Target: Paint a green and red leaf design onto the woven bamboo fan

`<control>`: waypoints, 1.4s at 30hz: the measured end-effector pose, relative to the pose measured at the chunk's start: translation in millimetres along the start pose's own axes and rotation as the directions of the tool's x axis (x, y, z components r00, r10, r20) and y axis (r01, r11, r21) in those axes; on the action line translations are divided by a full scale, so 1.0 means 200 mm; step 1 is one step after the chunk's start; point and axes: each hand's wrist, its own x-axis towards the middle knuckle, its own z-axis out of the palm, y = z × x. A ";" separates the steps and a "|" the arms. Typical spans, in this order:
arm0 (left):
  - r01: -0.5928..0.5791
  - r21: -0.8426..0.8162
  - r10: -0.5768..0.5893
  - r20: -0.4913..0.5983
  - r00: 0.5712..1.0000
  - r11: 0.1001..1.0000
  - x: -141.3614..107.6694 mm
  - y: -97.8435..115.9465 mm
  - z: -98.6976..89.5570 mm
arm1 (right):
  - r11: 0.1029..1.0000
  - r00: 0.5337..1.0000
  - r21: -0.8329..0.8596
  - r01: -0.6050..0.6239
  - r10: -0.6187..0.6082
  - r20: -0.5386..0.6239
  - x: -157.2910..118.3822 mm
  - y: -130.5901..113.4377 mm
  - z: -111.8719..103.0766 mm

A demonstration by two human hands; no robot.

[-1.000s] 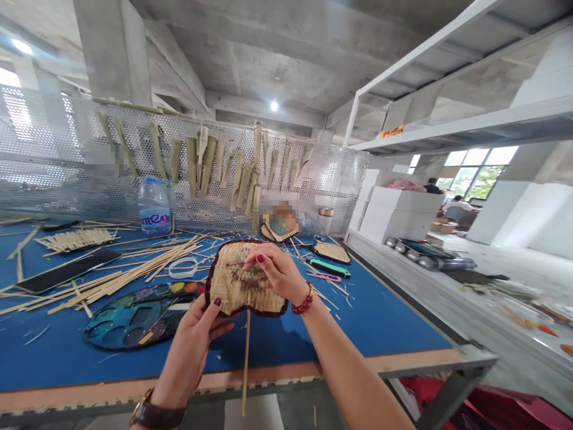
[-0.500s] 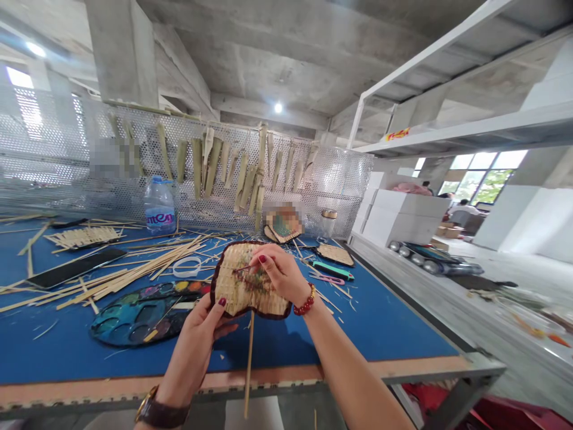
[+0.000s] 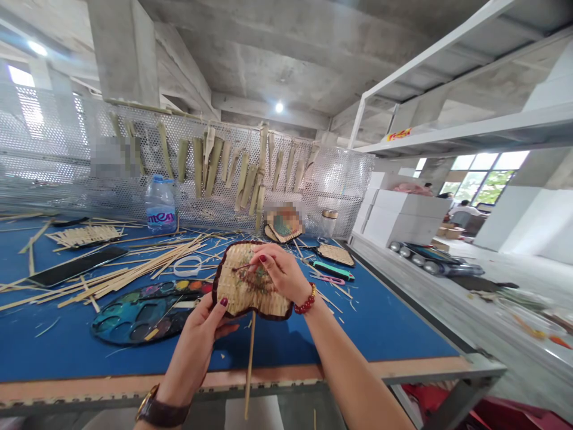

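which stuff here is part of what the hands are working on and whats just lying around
Part of the work:
left hand, gripping the woven bamboo fan
right hand, holding a thin brush
watercolour palette, probably

Lying about:
loose bamboo strips
plastic water bottle
lidded glass jar

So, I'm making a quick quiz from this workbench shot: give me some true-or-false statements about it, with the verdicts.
1. The left hand grips a woven bamboo fan. True.
2. The right hand pinches a thin brush against the fan. True.
3. A watch is on the right wrist. False: the watch is on the left wrist, and the right wrist has a red beaded bracelet.
4. The fan's handle points upward. False: the thin stick handle runs downward past the table's front edge.
5. A paint palette lies on the blue tabletop. True.
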 end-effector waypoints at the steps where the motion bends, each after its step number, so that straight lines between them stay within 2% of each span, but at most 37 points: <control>1: -0.001 0.003 0.001 0.002 1.000 1.000 0.00 0.00 0.00 | 1.000 1.000 -0.004 0.009 -0.009 0.000 0.00 0.00 0.01; 5: 0.002 0.001 -0.002 -0.011 1.000 1.000 0.00 0.00 0.00 | 1.000 1.000 0.015 0.023 -0.023 -0.014 0.00 -0.02 0.00; 10: 0.003 0.007 -0.003 -0.001 1.000 1.000 0.01 -0.01 -0.01 | 1.000 0.999 0.004 -0.026 0.026 -0.025 -0.01 0.00 -0.02; 15: 0.001 -0.002 -0.001 0.002 1.000 1.000 0.01 -0.02 -0.01 | 1.000 1.000 -0.014 0.025 -0.025 -0.013 0.00 0.00 -0.01; 20: 0.008 -0.021 -0.009 -0.015 1.000 1.000 0.01 -0.02 -0.01 | 1.000 0.999 0.010 -0.016 0.016 -0.032 0.00 0.00 -0.02; 23: 0.007 -0.024 -0.007 -0.021 1.000 1.000 0.01 -0.02 -0.01 | 1.000 0.999 0.007 0.012 -0.012 -0.031 -0.01 0.00 -0.02; 27: 0.016 -0.034 -0.017 -0.026 1.000 0.999 0.00 -0.01 0.00 | 0.994 0.986 0.110 -0.003 0.021 -0.166 -0.02 0.00 -0.02; 29: 0.010 -0.036 -0.011 -0.019 1.000 0.999 0.00 -0.01 0.00 | 0.982 0.957 0.189 -0.025 0.078 -0.279 -0.02 0.01 -0.03; 31: -0.001 -0.047 0.000 -0.019 1.000 0.999 0.01 -0.01 -0.01 | 0.969 0.901 0.246 -0.022 0.125 -0.414 -0.01 0.04 -0.05; 35: 0.013 -0.121 -0.018 -0.035 0.999 0.993 0.01 -0.02 -0.02 | 0.944 0.735 0.329 -0.033 0.246 -0.632 0.00 0.12 -0.10; 38: 0.014 -0.185 -0.026 -0.061 0.998 0.983 0.01 -0.01 -0.03 | 0.927 0.639 0.368 -0.076 0.328 -0.695 0.00 0.20 -0.15; 42: -0.057 -0.213 0.041 -0.078 0.996 0.975 0.09 0.09 0.04 | 0.917 0.556 0.364 -0.164 0.390 -0.734 -0.02 0.33 -0.20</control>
